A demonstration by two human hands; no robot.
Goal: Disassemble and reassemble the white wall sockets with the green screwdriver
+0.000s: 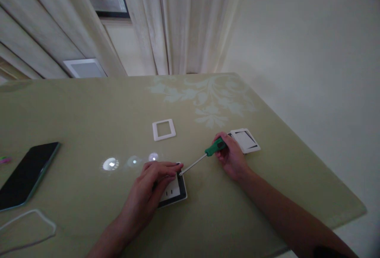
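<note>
My right hand [230, 157] is closed around the green handle of a screwdriver [214, 147]. The screwdriver's metal shaft slants down to the left, and its tip touches the dark edge of a wall socket [174, 188]. This socket has a white face with slots and a black border. My left hand [150, 183] grips it from above against the table, covering its upper left part. A white square frame [154, 131] lies flat beyond the left hand. Just past my right hand rests another white plate with a frame on top [246, 141].
A tablecloth with a pale leaf pattern covers the table [97, 107]. At the left lie a dark-screened tablet or phone [29, 175], a white cable [44, 217] and a small pink-green item [5, 160]. Curtains [190, 24] hang behind; a wall [314, 72] stands at the right.
</note>
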